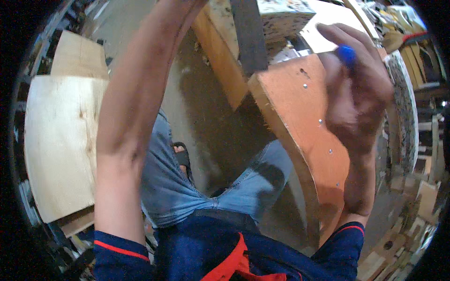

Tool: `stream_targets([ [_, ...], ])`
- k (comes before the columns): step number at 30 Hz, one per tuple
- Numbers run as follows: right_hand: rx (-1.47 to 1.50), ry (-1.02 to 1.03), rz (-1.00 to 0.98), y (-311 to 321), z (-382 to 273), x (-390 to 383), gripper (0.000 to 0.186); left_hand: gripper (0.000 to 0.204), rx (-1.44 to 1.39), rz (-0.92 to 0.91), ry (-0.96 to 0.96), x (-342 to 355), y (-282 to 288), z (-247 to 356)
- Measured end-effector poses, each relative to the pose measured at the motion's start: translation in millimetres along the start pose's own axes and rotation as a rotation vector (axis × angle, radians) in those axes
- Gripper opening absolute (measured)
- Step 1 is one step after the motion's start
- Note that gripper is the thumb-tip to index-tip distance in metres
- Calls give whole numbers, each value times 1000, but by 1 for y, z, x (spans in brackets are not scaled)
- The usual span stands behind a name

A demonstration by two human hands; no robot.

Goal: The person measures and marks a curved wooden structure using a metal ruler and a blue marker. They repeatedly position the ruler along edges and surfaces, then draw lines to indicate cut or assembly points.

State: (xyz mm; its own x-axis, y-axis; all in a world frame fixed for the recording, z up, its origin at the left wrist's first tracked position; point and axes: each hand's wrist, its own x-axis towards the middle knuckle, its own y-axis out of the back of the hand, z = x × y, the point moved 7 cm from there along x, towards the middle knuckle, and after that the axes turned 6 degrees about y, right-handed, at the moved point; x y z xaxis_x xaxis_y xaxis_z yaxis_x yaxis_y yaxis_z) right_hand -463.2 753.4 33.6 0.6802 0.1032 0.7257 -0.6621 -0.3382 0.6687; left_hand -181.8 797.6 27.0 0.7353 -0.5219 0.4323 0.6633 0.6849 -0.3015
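My right hand (358, 98) is smeared by motion above the right side of an orange-brown wooden panel (304, 103). Its fingers look curled round something; a small blue piece (347, 55) shows among them, but its kind is unclear. Along the panel, which has a wavy right edge and a thick pale side, runs a row of several shiny nail or screw heads (320, 121). My left forearm reaches up past the top edge, leaving the left hand out of sight. Beyond the panel, a dark grey bar (251, 37) stands against a wooden board (220, 61).
Speckled foam (286, 23) lies at the far end, with another foam piece (405, 107) at the right. Pale plywood sheets (63, 145) stand on the left. Wood offcuts (398, 234) litter the lower right. My jeans-clad legs (215, 201) flank the panel's near end.
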Motion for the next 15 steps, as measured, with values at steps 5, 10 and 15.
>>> stream_targets([
  [5,-392,-203,-226,-21,-3,-12,62,27,148,-202,114,-73,-45,17],
  [10,-417,-210,-200,-12,25,-45,28,21,218,45,228,-129,-12,28],
  [15,-362,-71,-192,3,102,-82,32,32,223,373,427,-194,69,9],
])
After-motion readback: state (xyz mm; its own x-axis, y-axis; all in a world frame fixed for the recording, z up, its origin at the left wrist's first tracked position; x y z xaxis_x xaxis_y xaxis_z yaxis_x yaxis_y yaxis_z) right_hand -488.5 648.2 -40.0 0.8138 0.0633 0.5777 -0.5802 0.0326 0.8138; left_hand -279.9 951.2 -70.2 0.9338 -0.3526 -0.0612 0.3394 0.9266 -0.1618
